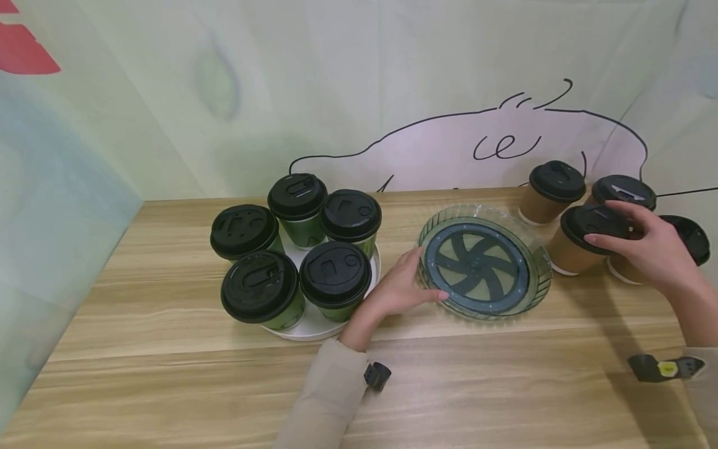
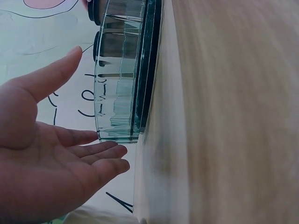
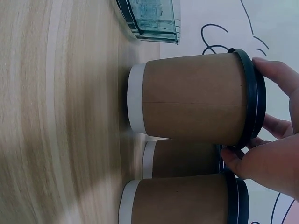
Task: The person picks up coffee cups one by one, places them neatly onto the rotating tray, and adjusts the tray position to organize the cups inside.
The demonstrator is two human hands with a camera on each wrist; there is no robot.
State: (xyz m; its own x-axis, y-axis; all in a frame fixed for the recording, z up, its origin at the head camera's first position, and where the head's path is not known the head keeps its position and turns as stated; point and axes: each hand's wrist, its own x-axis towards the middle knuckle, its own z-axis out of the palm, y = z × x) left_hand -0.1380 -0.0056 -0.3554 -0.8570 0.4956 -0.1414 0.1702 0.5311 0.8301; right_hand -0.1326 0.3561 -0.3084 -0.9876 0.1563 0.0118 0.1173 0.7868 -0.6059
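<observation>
My right hand holds a brown paper coffee cup by its black lid, thumb and fingers around the rim. In the right wrist view this cup stands nearly upright, its white base close to the table. Other brown lidded cups, such as one at the back, stand around it. My left hand is at the left side of a clear round dish with a ribbed wall and a dark blue pinwheel base. Its fingers are extended, fingertips right at the dish's rim in the left wrist view, thumb spread away.
Left of the dish, several green cups with black lids stand on a white round plate. The left forearm passes close by that plate. A printed fabric backdrop rises behind the wooden table.
</observation>
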